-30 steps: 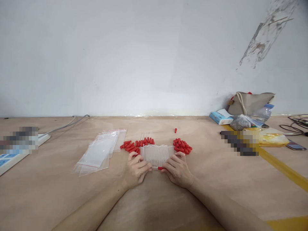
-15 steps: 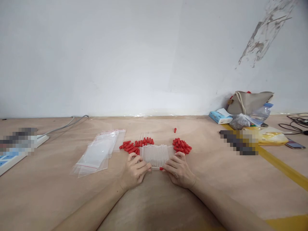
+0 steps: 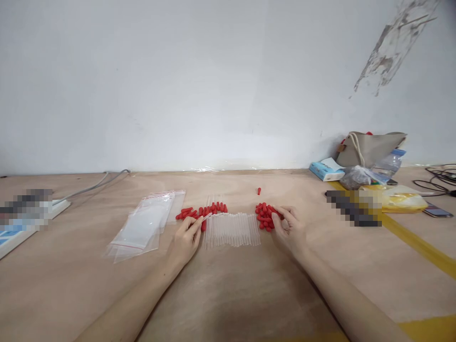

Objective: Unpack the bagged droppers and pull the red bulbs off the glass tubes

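A row of slim clear dropper tubes [image 3: 233,230] lies side by side on the wooden table. At its left end, my left hand [image 3: 185,241] pinches a thin clear dropper tube [image 3: 206,216] between thumb and fingertips, close to several red-bulbed droppers [image 3: 213,208]. Whether a red bulb is on the held tube is hidden by the fingers. Over on the right, my right hand [image 3: 290,230] reaches into a pile of loose red rubber bulbs [image 3: 264,219], with thumb and fingers closed round one bulb at its right edge.
Clear zip bags [image 3: 142,225] lie to the left, beyond them a power strip [image 3: 42,218]. One lone red bulb [image 3: 259,191] lies behind the pile. A tissue pack [image 3: 327,169], a grey bag [image 3: 381,149], a yellow packet [image 3: 402,199] and a phone [image 3: 439,210] sit at right.
My hands have parted from the front of the tube row, where they held a red-bulbed dropper between them. The left moved up-left to the capped droppers, the right up-right to the bulb pile.
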`<state>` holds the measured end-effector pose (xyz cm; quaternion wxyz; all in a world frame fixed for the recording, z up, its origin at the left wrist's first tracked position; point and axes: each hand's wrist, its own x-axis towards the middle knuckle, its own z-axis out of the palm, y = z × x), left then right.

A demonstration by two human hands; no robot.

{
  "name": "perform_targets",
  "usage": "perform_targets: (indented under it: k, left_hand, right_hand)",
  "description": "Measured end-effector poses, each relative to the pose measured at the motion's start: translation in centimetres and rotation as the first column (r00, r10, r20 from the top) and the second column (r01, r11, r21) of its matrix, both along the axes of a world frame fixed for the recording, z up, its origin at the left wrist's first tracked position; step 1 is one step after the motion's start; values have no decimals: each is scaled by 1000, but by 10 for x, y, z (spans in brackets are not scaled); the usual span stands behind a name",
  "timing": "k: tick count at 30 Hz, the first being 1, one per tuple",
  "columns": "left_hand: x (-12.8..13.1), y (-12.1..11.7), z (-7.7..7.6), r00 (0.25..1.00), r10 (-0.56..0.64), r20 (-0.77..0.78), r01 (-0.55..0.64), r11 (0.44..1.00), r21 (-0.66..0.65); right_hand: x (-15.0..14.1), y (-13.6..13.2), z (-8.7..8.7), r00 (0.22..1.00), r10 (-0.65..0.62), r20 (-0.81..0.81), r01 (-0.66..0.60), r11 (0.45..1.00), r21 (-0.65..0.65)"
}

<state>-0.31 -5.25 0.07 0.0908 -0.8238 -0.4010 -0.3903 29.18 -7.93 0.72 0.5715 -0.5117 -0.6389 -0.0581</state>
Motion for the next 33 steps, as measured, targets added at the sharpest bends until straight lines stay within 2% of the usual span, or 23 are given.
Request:
perform_targets:
  k: [5,11,16,20,26,30,33]
  left_hand:
    - [1,1,0,998,-53,-19,54,998,20]
    - [9,-2,1,994,-95,54,100,990,-95]
    - [9,-3,0,988,-151,32,154,975,-161]
    - [8,-4,0,985,-175,5,173,971,-164]
    - [8,-9,7,984,-178,-24,172,972,-158]
    - [7,-8,7,987,-163,16,163,973,-166]
    - [6,-6,5,985,-160,58,167,973,-158]
  right_hand:
    - [6,4,0,998,-47,-46,46,998,-34]
    - [19,11,2,988,-67,-139,53,993,-107]
    - [34,22,-8,975,-129,-180,85,969,-231]
    - [36,26,-12,981,-126,-145,78,952,-295]
    - [31,22,-9,994,-104,-29,92,954,-284]
    - [29,20,-6,990,-134,40,140,948,-286]
    - [30,19,-4,987,-162,26,162,947,-276]
